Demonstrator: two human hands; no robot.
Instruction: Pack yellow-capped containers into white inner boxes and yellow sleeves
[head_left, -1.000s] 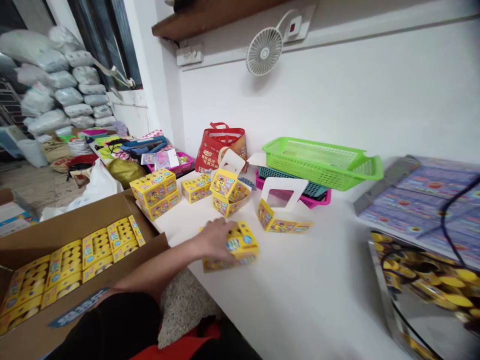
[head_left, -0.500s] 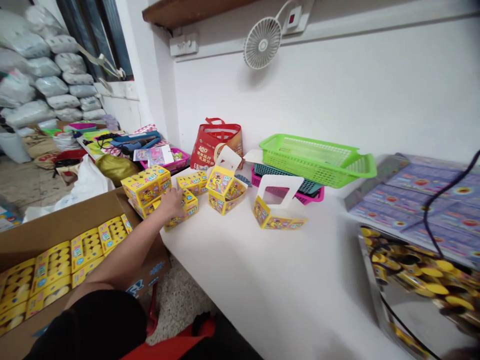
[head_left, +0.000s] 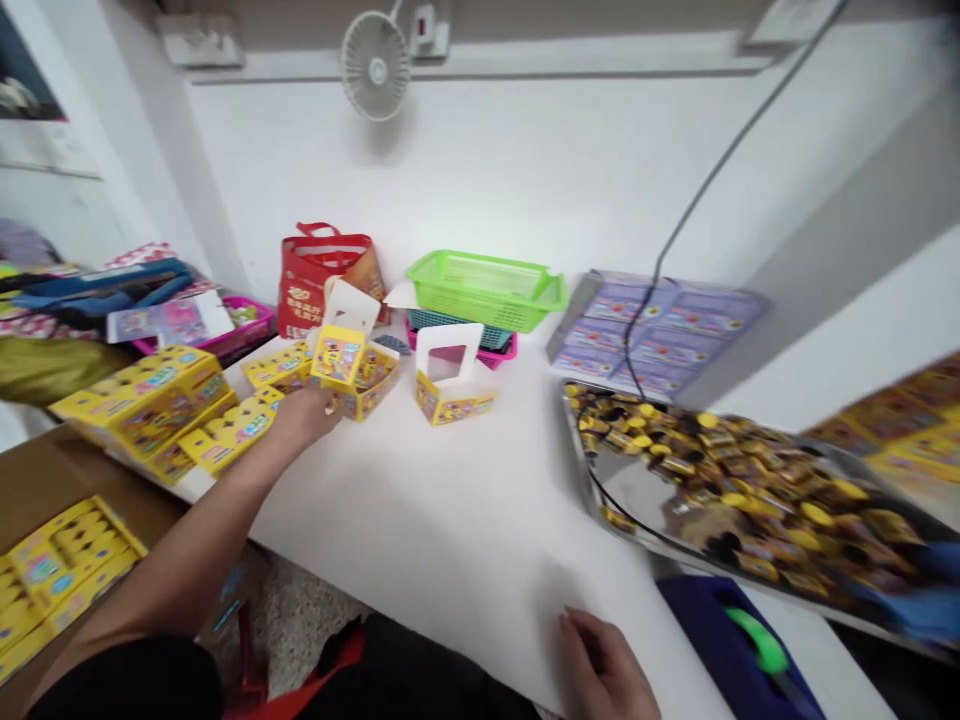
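Note:
My left hand [head_left: 306,415] reaches across the white table to the lower left corner of a yellow printed carton [head_left: 367,385] with its white window lid up. The fingers are closed at its side, partly hidden by the hand. Right of it stands a second yellow carton [head_left: 454,405], its white window flap raised. Several closed yellow cartons [head_left: 232,430] sit beside my left forearm, some stacked. My right hand [head_left: 607,670] is low at the table's front edge, fingers loosely curled and apart from the thumb, nothing visible in them.
A metal tray [head_left: 600,510] of small yellow-capped pieces lies right, with a cable over it. In front is a blue tape dispenser [head_left: 739,640]. Stacked baskets [head_left: 487,290], a red bag [head_left: 322,280] and purple packs [head_left: 637,330] line the wall. A cardboard box [head_left: 45,470] stands left.
My view has turned right. My left hand has moved from the closed yellow cartons to the open-lidded one. My right hand and the tape dispenser have come into view.

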